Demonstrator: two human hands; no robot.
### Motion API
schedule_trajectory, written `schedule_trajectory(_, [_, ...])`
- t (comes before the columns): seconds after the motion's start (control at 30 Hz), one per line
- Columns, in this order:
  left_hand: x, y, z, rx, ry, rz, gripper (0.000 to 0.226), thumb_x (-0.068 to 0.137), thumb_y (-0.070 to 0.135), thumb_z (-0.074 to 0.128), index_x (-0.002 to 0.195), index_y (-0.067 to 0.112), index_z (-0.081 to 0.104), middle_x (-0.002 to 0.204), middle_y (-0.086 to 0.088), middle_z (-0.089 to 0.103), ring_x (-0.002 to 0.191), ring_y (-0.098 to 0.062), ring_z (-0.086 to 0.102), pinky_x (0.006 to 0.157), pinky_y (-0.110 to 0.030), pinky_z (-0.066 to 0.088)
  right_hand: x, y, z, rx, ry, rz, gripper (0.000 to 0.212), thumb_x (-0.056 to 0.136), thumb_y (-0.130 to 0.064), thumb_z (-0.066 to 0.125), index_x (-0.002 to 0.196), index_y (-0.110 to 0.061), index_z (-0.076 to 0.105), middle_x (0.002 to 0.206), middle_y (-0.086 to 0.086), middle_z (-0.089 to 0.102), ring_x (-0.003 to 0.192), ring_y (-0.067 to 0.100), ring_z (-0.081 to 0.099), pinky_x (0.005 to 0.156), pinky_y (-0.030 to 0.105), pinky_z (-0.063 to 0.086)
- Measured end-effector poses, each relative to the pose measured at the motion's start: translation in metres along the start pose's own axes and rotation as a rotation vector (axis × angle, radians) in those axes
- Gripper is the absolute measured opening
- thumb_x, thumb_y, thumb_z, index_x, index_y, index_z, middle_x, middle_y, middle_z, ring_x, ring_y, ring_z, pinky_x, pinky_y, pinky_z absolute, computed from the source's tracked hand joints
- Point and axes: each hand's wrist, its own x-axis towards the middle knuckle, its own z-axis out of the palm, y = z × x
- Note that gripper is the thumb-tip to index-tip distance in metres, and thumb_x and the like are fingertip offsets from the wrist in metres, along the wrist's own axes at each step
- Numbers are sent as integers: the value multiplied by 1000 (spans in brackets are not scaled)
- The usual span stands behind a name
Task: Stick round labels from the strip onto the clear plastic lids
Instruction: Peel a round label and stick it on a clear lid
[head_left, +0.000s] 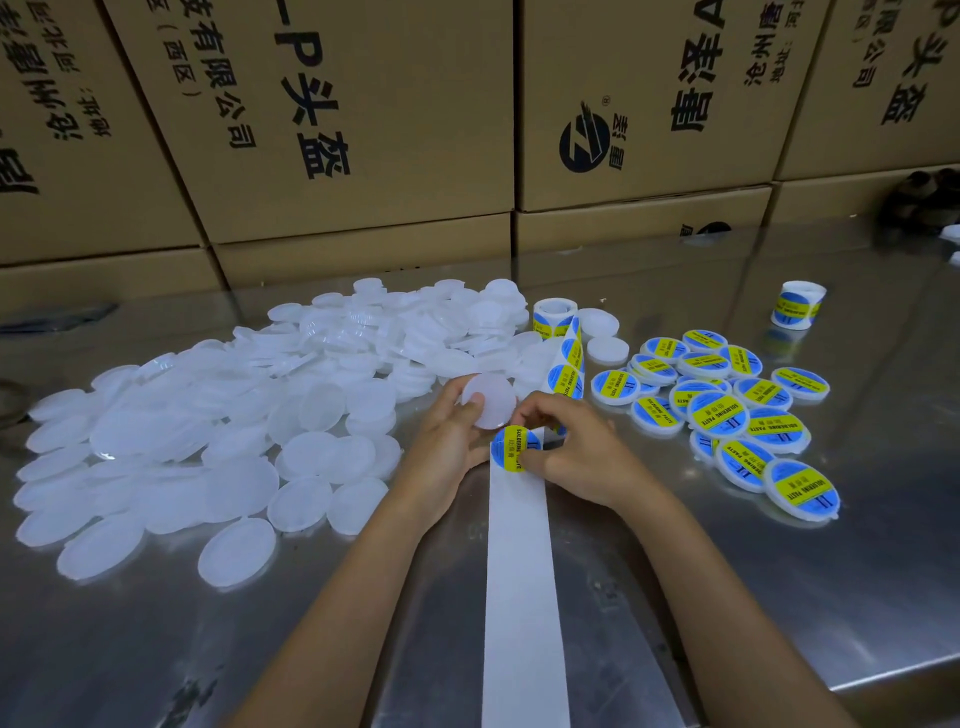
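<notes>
My left hand grips a bare clear plastic lid, held tilted above the table. Just to its right, my right hand pinches a round blue-and-yellow label at the edge of the white backing strip. The strip runs from a label roll toward me and off the table's near edge, with more labels on its upper part. A big heap of unlabelled lids lies at the left. Labelled lids are piled at the right.
The work surface is a shiny steel table with its near edge at the lower right. Stacked cardboard boxes wall off the back. A second label roll stands at the far right. Two bare lids lie beside the first roll.
</notes>
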Motion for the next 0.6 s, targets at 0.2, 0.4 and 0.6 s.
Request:
schedule_trajectory(0.2, [-1,3,-1,8,24,-12,24,109,16,39,117,31,55,130,-14,62,105,-33,71,81,-41,61,1,-7,0,55,52,-60,29,76,-2,74,86,-27,63,104,1,60,101,17,46,81,16,40])
schedule_trajectory(0.4, [0,3,-2,-32,15,-32,31,109,14,37,137,15,50,132,-17,63,97,-32,73,80,-38,61,2,-13,-8,660,50,115,14,83,3,69,87,-10,65,88,10,69,84,18,61,77,29,47])
schedule_trajectory(0.6, [-8,12,-8,-432,-90,-121,38,105,7,38,140,-2,47,132,-25,63,119,-38,64,100,-46,54,4,-14,-9,897,147,176,14,86,1,67,95,-9,64,89,6,74,84,18,69,77,29,51])
